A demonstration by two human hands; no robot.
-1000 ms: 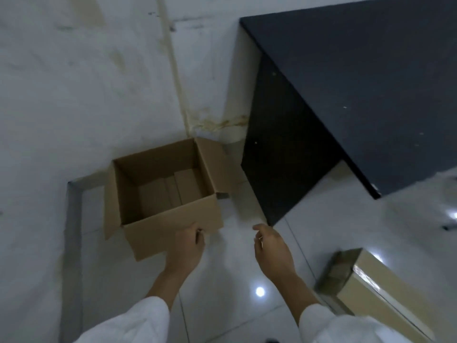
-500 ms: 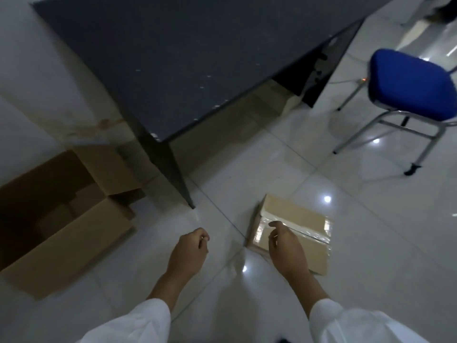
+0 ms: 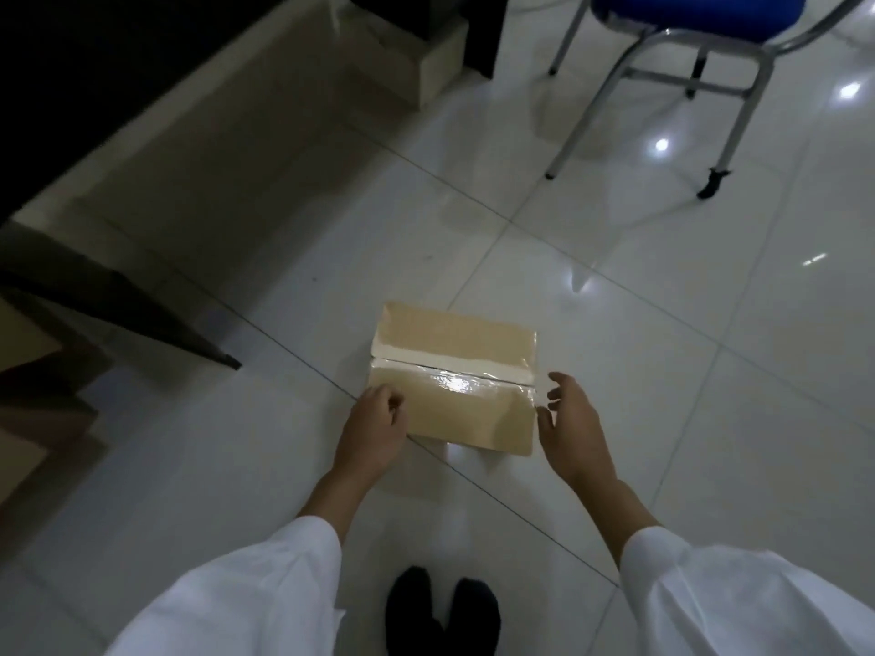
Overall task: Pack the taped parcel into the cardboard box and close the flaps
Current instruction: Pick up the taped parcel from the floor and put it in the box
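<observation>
The taped parcel (image 3: 452, 378), a flat brown carton with a glossy strip of clear tape across its top, lies on the white tiled floor. My left hand (image 3: 374, 430) sits at its near left corner, fingers curled, touching the top edge without a visible grip. My right hand (image 3: 570, 426) hovers just beside its right edge, fingers spread and empty. Only a dim brown part of the cardboard box (image 3: 40, 404) shows at the far left edge; its opening is out of view.
A black desk (image 3: 71, 78) fills the upper left, and its dark side panel (image 3: 118, 307) reaches the floor between box and parcel. A blue chair (image 3: 700, 21) on metal legs stands at the upper right. My dark-socked feet (image 3: 440, 608) are below the parcel.
My view has swung right from the open box to the parcel, and I have come closer. Both hands now flank the parcel; the right hand moved from its top to its right edge.
</observation>
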